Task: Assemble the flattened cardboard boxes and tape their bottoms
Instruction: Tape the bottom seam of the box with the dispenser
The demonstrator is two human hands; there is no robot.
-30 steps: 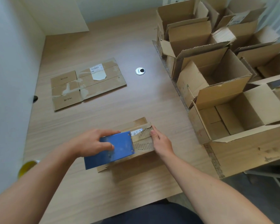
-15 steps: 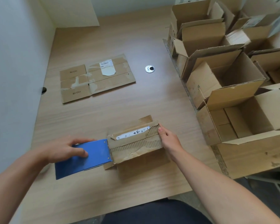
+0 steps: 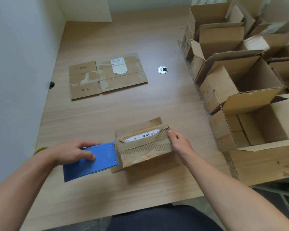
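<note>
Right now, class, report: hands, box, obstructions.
Left hand holds blue tool at left end of small box. Right hand holds its right end. Flattened box apart, farther back.

On wooden table [image 3: 123,105], near front edge: small cardboard box [image 3: 145,147], torn face up, white label strip along it. Right hand [image 3: 178,144] gripping its right end, thumb on top edge. Left hand [image 3: 73,151] holding blue tool [image 3: 97,164], tool's end touching box's left side. Farther back, flattened box [image 3: 107,75] lying flat. Near it, round metal grommet [image 3: 163,70]. Along right side, open assembled boxes [image 3: 223,80].
</note>
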